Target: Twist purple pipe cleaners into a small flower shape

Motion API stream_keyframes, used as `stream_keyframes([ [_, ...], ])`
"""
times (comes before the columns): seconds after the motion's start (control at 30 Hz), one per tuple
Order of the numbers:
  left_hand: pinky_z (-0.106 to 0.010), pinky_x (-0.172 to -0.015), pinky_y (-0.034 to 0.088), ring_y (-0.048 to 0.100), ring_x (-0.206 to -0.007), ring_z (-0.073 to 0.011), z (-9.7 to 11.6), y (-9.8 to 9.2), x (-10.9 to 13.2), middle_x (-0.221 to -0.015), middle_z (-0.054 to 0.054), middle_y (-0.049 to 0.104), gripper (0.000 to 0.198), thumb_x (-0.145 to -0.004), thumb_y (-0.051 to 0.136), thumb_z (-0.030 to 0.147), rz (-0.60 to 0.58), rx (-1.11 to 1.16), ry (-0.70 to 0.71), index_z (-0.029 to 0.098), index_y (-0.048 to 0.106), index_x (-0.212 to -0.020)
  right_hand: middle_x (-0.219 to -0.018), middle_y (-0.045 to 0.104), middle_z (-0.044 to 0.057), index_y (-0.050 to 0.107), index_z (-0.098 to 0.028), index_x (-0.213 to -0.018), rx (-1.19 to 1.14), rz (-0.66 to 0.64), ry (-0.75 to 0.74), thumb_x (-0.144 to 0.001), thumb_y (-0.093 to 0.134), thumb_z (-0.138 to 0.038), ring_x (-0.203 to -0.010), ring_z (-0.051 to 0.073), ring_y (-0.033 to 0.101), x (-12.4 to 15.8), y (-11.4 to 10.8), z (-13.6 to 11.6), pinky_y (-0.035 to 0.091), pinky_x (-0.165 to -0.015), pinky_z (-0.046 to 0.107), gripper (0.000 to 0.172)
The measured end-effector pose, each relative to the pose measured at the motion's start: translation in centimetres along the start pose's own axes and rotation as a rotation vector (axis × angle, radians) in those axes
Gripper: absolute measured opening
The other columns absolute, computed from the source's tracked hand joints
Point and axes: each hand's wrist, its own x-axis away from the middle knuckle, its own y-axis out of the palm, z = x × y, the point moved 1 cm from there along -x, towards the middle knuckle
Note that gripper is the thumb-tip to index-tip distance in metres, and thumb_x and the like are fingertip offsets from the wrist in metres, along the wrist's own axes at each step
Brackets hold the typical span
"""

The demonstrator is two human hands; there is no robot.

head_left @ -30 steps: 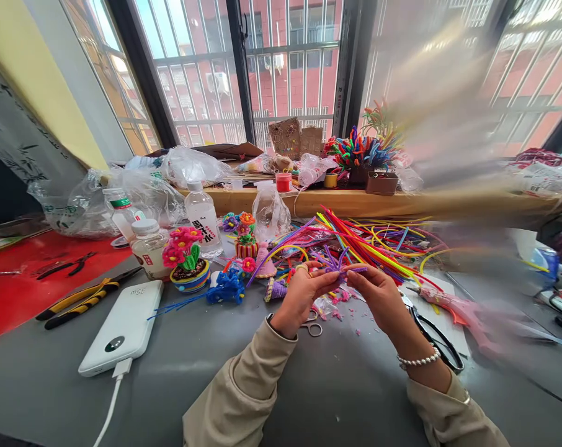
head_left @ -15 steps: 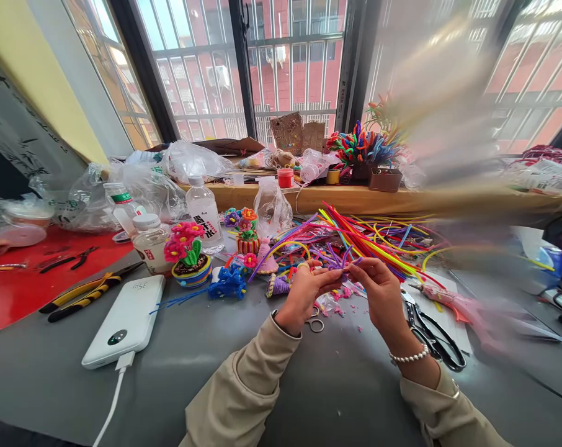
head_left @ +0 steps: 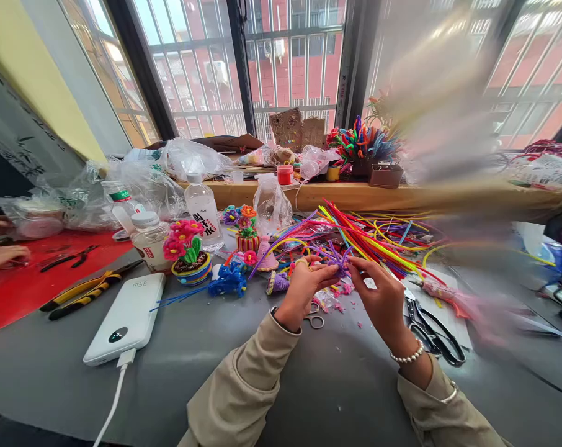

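Note:
Between my two hands is a purple pipe-cleaner piece (head_left: 340,261) with several thin strands sticking upward. My left hand (head_left: 307,282) pinches it from the left, fingers pointing right. On its right side, the fingertips of my right hand (head_left: 378,292) are closed on the same piece. Just left of my left hand lies a small purple cone-shaped item (head_left: 277,283). Small scissors (head_left: 315,318) rest under my left hand. Behind my hands spreads a bundle of red, yellow and purple pipe cleaners (head_left: 360,233).
Black-handled scissors (head_left: 437,332) lie right of my right wrist. A white power bank (head_left: 128,320), yellow-black pliers (head_left: 83,292), a flower pot (head_left: 191,267), a blue piece (head_left: 229,280) and bottles (head_left: 204,211) stand or lie leftward. Another person's hand (head_left: 4,256) is at far left. The right side is blurred.
My right fingers have shifted slightly on the purple piece, and its strands show more clearly. The other person's hands have come further into view at the far left.

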Motion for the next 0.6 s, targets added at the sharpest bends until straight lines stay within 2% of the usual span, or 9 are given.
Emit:
stream_keyframes([
  [0.1, -0.029, -0.061, 0.052, 0.06, -0.054, -0.0114, 0.07, 0.12, 0.1, -0.063, 0.001, 0.059, 0.043, -0.059, 0.068, 0.007, -0.005, -0.016, -0.005, 0.016, 0.035, -0.084, -0.079, 0.065, 0.002, 0.059, -0.02, -0.092, 0.019, 0.038, -0.032, -0.077, 0.052, -0.02, -0.064, 0.013, 0.059, 0.12, 0.16, 0.14, 0.047, -0.065, 0.028, 0.017],
  [0.4, -0.028, -0.062, 0.051, 0.061, -0.053, -0.0118, 0.17, 0.14, 0.19, -0.062, 0.001, 0.06, 0.043, -0.06, 0.066, 0.007, -0.009, -0.032, 0.0, 0.016, 0.033, -0.086, -0.08, 0.063, 0.003, 0.061, -0.023, -0.089, 0.018, -0.041, -0.101, -0.078, 0.048, -0.017, -0.075, 0.016, 0.058, 0.0, -0.09, -0.03, 0.047, -0.069, 0.03, 0.017],
  [0.6, -0.03, -0.064, 0.051, 0.061, -0.054, -0.0118, 0.29, 0.12, 0.2, -0.064, -0.001, 0.062, 0.042, -0.062, 0.066, 0.008, -0.013, -0.041, 0.005, 0.016, 0.033, -0.087, -0.082, 0.063, 0.004, 0.061, -0.022, -0.092, 0.043, -0.106, -0.214, -0.079, 0.047, -0.015, -0.077, 0.016, 0.058, -0.15, -0.36, 0.2, 0.047, -0.07, 0.03, 0.02],
])
